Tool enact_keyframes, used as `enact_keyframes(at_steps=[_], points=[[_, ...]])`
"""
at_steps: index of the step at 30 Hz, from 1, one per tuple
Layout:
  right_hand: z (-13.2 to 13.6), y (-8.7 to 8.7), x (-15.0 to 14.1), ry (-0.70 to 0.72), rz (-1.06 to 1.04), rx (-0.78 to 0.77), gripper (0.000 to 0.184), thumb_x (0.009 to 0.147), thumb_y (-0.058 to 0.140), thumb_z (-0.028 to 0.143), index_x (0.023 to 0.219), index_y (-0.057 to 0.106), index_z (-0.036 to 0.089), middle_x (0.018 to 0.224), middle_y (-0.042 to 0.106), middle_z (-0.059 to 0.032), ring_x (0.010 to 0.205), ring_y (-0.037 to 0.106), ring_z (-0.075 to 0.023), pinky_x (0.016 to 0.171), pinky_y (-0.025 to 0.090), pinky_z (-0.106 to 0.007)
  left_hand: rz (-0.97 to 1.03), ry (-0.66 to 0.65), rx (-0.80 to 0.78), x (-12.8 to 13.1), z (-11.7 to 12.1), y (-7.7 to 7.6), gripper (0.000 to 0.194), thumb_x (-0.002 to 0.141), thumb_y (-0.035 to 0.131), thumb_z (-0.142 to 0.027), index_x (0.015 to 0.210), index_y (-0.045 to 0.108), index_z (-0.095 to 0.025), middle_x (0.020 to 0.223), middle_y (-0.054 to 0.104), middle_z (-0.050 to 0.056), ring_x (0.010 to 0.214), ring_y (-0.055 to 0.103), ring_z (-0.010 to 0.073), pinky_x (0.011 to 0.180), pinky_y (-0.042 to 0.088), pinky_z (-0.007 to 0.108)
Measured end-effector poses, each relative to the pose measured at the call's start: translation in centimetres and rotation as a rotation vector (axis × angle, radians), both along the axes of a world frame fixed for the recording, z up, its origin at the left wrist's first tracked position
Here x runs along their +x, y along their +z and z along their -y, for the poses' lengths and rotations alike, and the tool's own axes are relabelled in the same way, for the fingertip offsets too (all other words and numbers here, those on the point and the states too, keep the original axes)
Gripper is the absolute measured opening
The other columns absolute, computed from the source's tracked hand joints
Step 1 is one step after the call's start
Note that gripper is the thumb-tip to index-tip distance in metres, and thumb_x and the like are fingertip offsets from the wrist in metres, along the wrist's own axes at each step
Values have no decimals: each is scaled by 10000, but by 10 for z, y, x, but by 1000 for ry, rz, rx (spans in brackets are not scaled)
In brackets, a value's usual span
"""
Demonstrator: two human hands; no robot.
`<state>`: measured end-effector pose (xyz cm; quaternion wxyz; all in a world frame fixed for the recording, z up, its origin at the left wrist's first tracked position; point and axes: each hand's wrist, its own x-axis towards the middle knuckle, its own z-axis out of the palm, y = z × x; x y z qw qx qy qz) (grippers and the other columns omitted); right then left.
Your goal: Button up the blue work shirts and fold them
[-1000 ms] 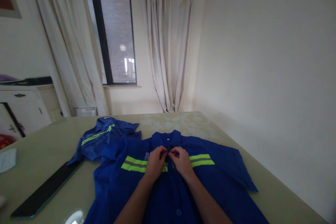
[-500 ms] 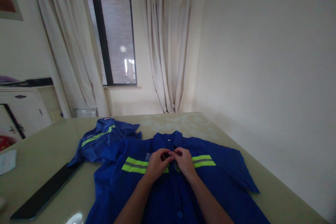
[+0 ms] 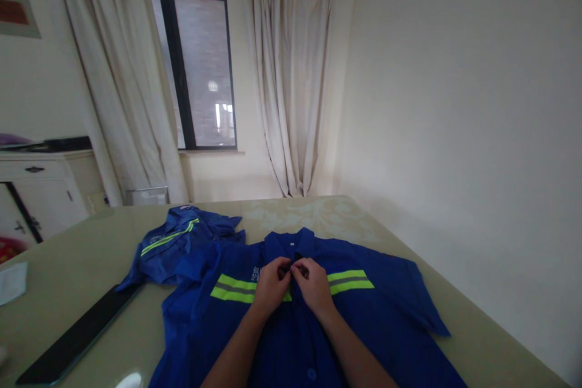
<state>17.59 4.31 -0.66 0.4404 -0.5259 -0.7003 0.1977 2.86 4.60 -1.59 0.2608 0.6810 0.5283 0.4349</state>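
Observation:
A blue short-sleeved work shirt [image 3: 291, 339] with yellow-green reflective bands lies spread on the table, its collar toward the far side. My left hand [image 3: 271, 285] pinches the front opening just below the collar. Close against it, my right hand [image 3: 313, 284] pinches the other edge of the same opening, thumb and forefinger together. The fingertips of both hands nearly meet and hide the bit of cloth or button between them. Lower on the shirt front a button [image 3: 311, 373] shows.
A second blue shirt [image 3: 186, 236] with reflective bands lies crumpled behind at the left, over the end of a long dark flat panel [image 3: 77, 339]. The table [image 3: 150, 309] meets a bare wall [image 3: 477, 133] on the right. A white cloth or paper [image 3: 13, 282] sits at the far left.
My right hand has shifted slightly left, its fingertips now pinched closer beside the left hand's. My left hand has barely moved. Both shirts lie where they were.

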Motion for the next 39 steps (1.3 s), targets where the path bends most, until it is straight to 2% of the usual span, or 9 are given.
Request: enact_keyframes(at_steps=[5, 9, 12, 19, 32, 39], points=[[0, -2, -1, -35, 0, 4, 168, 861, 577, 275, 823, 726, 208, 786, 702, -44, 733, 649, -204, 645, 449, -273, -12, 13, -1, 1, 0, -1, 265, 812, 588, -162, 1054, 692, -192, 976, 769, 37, 763, 685, 167, 725, 513, 282], [-1, -3, -1, -56, 2, 10, 167, 848, 575, 249, 850, 734, 201, 788, 694, -45, 732, 640, -202, 661, 449, -280, -21, 10, -5, 1, 0, -1, 103, 850, 577, -185, 908, 662, -196, 838, 737, 12, 707, 667, 156, 669, 480, 257], [-2, -3, 0, -59, 11, 1, 171, 840, 571, 229, 843, 738, 190, 783, 691, -49, 740, 640, -204, 679, 453, -282, -42, 11, -1, 1, 1, 0, 81, 857, 570, -172, 839, 642, -203, 792, 710, 2, 719, 656, 158, 679, 453, 255], [-4, -4, -1, -50, 12, 17, 136, 833, 588, 211, 797, 719, 201, 766, 683, -35, 731, 638, -190, 667, 447, -261, -56, 9, 5, 2, 3, -1, 93, 885, 533, -163, 862, 603, -219, 774, 690, -8, 713, 645, 159, 680, 423, 254], [2, -1, -4, -100, 32, 45, 106, 826, 583, 211, 767, 671, 204, 746, 636, -18, 682, 598, -174, 644, 422, -259, 2, -16, 7, 0, -2, -5, 86, 870, 541, -198, 905, 617, -222, 850, 731, 19, 768, 689, 178, 704, 466, 262], [3, 2, -3, -111, 44, 28, 146, 838, 589, 198, 873, 730, 213, 801, 675, -34, 734, 638, -192, 694, 450, -270, 13, -10, 6, 0, -1, -5, 82, 859, 541, -208, 905, 606, -227, 838, 716, 9, 740, 676, 176, 687, 463, 267]])
